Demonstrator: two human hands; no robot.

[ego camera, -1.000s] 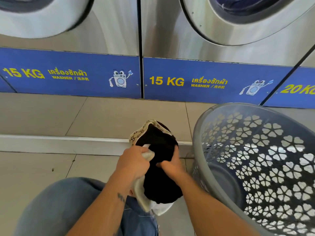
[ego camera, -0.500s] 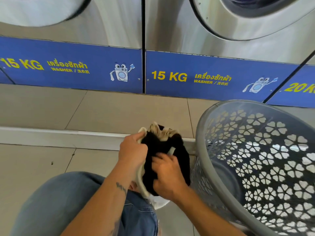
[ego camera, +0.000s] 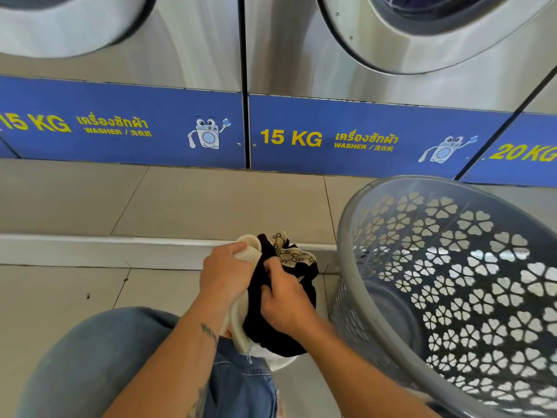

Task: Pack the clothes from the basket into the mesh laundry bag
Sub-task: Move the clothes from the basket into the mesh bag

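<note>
left hand pinching mesh laundry bag rim, right hand clutching black garment in its mouth

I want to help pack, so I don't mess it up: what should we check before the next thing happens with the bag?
1. Left hand holds the mesh laundry bag by its rim: ok.
2. Right hand has a grip on the black garment: ok.
3. Garment all the way inside the bag: not ok, its beige patterned trim pokes out of the top.
4. No clothes left in the basket: ok as far as it shows; the visible floor is bare.
5. Room left in the bag: cannot tell.
6. How the bag closes: cannot tell, no zip or string shows.
</note>
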